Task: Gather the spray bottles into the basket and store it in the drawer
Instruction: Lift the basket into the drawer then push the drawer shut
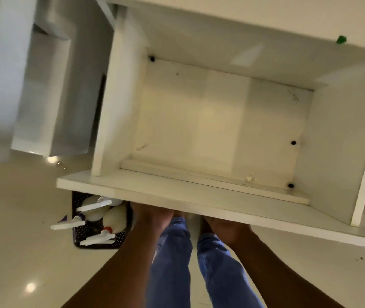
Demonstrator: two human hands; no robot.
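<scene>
A white drawer (221, 201) stands pulled out below me, its pale inside bare. Both my hands reach under its front panel. My left hand (152, 216) and my right hand (226, 225) curl around the panel's lower edge, with the fingertips hidden beneath it. On the floor to the left sits a dark perforated basket (121, 238), partly tucked under the drawer front. Inside it lie several white spray bottles (114, 218) with white triggers, one with a red collar, one with a purple collar.
The white cabinet top (266, 25) overhangs the drawer's far end, with a small green thing (341, 39) on it. My legs in blue trousers (172, 252) stand between my arms. Glossy beige floor (21, 218) spreads to the left, and white furniture (43, 96) stands at the far left.
</scene>
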